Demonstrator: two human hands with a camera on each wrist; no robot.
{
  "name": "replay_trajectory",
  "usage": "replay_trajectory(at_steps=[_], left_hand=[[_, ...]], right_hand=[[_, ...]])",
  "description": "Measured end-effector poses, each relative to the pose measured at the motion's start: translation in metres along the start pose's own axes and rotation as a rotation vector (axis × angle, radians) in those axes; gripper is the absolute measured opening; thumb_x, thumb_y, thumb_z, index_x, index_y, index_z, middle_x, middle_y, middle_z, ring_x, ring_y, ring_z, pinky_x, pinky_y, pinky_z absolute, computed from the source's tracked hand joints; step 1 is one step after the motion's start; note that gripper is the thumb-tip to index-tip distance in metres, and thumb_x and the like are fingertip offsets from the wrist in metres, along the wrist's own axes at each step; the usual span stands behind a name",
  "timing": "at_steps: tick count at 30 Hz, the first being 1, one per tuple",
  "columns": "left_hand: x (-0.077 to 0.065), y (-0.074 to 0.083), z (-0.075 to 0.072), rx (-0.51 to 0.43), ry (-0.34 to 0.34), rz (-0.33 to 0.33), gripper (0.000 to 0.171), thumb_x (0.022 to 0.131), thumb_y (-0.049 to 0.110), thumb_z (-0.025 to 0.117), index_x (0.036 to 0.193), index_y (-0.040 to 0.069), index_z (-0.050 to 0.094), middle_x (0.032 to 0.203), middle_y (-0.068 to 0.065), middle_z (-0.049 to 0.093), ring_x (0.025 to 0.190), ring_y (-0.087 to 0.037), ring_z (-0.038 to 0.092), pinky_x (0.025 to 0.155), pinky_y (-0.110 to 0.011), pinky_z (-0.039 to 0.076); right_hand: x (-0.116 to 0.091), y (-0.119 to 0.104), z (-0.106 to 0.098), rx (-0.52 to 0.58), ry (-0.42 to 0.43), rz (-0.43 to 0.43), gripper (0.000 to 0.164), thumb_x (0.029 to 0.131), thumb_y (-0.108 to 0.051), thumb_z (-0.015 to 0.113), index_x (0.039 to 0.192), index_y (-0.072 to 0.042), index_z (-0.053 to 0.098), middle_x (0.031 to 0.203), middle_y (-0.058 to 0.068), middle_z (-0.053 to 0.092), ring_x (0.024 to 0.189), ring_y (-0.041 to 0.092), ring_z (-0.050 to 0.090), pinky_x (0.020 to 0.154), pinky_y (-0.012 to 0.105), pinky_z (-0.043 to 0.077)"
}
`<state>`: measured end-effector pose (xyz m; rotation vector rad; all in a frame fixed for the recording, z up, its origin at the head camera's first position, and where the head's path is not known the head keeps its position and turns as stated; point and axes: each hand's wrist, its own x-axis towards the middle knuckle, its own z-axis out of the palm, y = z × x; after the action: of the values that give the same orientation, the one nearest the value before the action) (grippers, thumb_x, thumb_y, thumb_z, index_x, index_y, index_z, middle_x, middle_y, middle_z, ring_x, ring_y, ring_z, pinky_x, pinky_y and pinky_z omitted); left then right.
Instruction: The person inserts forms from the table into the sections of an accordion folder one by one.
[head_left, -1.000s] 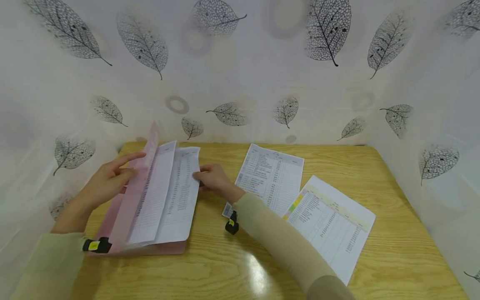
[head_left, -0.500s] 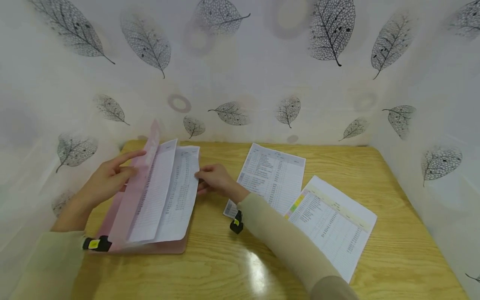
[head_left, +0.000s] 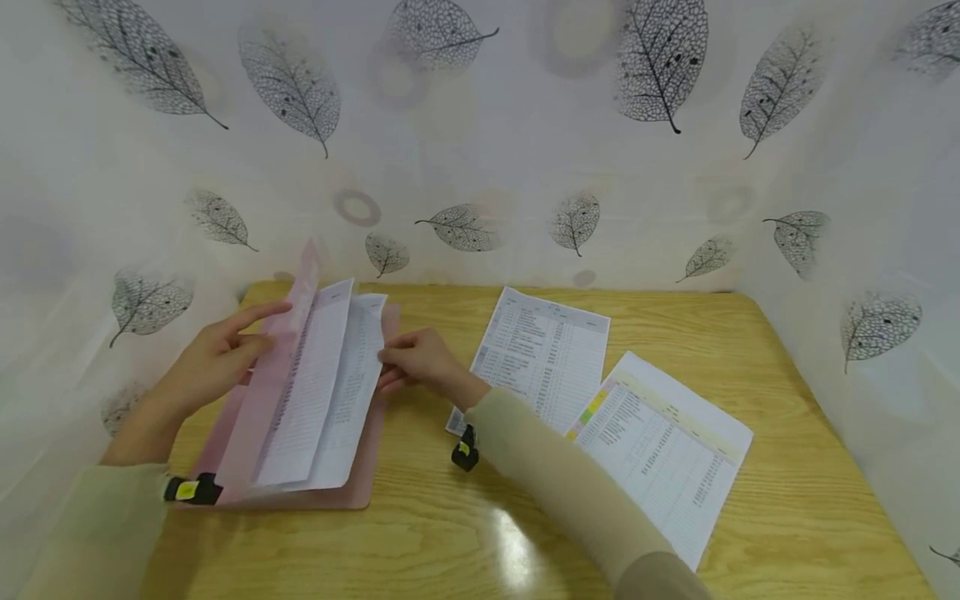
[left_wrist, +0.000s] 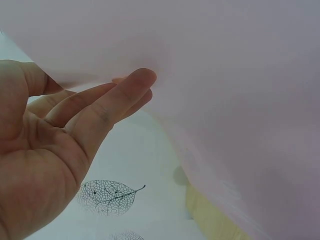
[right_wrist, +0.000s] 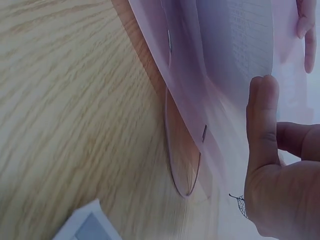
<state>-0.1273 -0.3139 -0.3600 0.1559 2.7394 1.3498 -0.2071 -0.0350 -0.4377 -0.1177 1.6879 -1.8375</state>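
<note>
A pink folder [head_left: 362, 492] lies on the left of the table, its cover raised. My left hand [head_left: 217, 358] holds that cover near its upper part, with some fingers on each side; the left wrist view shows the fingers [left_wrist: 107, 107] against the pink surface. Inside are white printed sheets [head_left: 311, 392]. The right hand [head_left: 423, 358] pinches the right edge of the rear printed sheet [head_left: 358, 400] between thumb and fingers. In the right wrist view a thin elastic loop [right_wrist: 172, 170] hangs from the folder's edge.
Right of the folder, a printed sheet [head_left: 543, 342] lies flat on the wooden table [head_left: 420, 550]. A second sheet with coloured tabs [head_left: 660, 454] lies nearer, partly under the right sleeve [head_left: 570, 492]. Leaf-patterned curtains [head_left: 510, 167] stand behind and at both sides.
My right hand has shifted slightly left with the sheet's edge, uncovering more of the folder's pink back along the right. The left hand and raised cover stay in place.
</note>
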Motion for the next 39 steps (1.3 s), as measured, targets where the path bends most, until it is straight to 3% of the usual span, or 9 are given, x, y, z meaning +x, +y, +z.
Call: replay_trajectory(at_steps=[8, 14, 23, 39], left_hand=[[0.001, 0.0, 0.0, -0.016, 0.006, 0.019, 0.049, 0.111, 0.018, 0.05, 0.16, 0.016, 0.045, 0.064, 0.007, 0.034, 0.053, -0.013, 0.038, 0.052, -0.03, 0.04], [0.001, 0.001, 0.0, -0.014, 0.004, 0.027, 0.05, 0.111, 0.017, 0.05, 0.16, 0.015, 0.045, 0.064, 0.008, 0.035, 0.053, -0.012, 0.038, 0.052, -0.03, 0.04], [0.001, 0.001, 0.001, -0.016, 0.019, 0.045, 0.049, 0.11, 0.016, 0.051, 0.159, 0.015, 0.047, 0.062, 0.008, 0.034, 0.052, -0.014, 0.038, 0.051, -0.031, 0.038], [0.002, 0.004, 0.001, -0.005, 0.028, 0.041, 0.048, 0.111, 0.017, 0.051, 0.159, 0.015, 0.047, 0.063, 0.008, 0.035, 0.053, -0.012, 0.039, 0.051, -0.03, 0.039]], right_hand=[[0.005, 0.004, 0.008, 0.018, 0.008, -0.017, 0.018, 0.1, -0.002, 0.066, 0.112, 0.011, 0.071, 0.074, 0.012, 0.069, 0.058, 0.018, 0.071, 0.065, 0.038, 0.064], [0.008, 0.006, 0.012, 0.006, 0.034, -0.001, 0.016, 0.1, -0.003, 0.066, 0.109, 0.01, 0.072, 0.069, 0.01, 0.067, 0.053, 0.016, 0.069, 0.056, 0.031, 0.061], [0.01, 0.004, 0.018, -0.089, 0.068, -0.003, 0.012, 0.1, -0.005, 0.066, 0.103, 0.006, 0.073, 0.068, 0.008, 0.067, 0.052, 0.013, 0.066, 0.055, 0.028, 0.059], [0.013, 0.009, 0.027, -0.133, 0.124, -0.065, 0.009, 0.096, -0.005, 0.071, 0.095, 0.003, 0.074, 0.063, 0.004, 0.067, 0.05, 0.011, 0.066, 0.054, 0.028, 0.06]])
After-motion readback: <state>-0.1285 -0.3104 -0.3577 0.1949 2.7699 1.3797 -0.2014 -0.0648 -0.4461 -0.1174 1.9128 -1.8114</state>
